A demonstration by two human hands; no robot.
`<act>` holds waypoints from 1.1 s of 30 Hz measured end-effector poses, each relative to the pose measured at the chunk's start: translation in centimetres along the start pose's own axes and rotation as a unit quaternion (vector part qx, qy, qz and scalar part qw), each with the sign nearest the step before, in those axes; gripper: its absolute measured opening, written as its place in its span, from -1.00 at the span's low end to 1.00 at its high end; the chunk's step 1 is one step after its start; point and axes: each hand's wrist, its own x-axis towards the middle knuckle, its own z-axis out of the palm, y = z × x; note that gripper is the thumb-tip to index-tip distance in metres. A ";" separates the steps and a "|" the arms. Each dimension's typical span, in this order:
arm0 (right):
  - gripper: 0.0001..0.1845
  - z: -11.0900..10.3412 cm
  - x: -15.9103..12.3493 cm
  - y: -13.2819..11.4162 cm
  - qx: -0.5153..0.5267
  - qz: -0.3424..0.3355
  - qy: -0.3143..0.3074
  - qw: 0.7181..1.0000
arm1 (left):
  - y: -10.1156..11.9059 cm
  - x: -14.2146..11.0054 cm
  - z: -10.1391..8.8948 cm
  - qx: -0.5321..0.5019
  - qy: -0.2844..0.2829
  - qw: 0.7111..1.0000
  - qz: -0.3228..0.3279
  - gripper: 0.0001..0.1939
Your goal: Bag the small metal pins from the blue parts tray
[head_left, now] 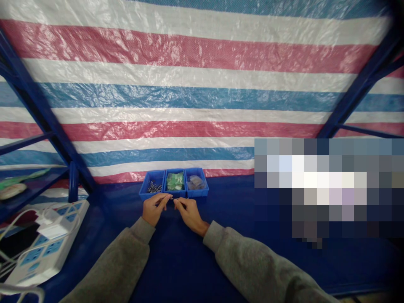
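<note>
My left hand (154,208) is closed in a pinch, thumb against fingers, just in front of the blue bins. Close beside it, my right hand (192,213) pinches too, its fingertips almost meeting the left ones. A tiny thin piece seems to show between the fingertips, too small to name. Behind the hands, the left blue bin (145,196) holds slender dark and silvery metal parts (154,186). Green packets (175,181) fill the middle bin (177,195). Small clear, brownish plastic bags (196,182) lie in the right bin (198,193).
A white power strip (63,252) with plugs and white cables lies on the left of the dark blue tabletop (186,269). Blue metal posts (47,113) rise at both sides. Striped plastic sheeting (189,97) hangs behind. A pixelated patch hides the right side.
</note>
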 end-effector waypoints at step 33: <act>-0.83 0.1 -0.3 -0.4 0.002 -0.061 -0.004 0.998 | 1.1 -0.2 -0.1 0.037 -0.012 0.996 -0.078 -0.62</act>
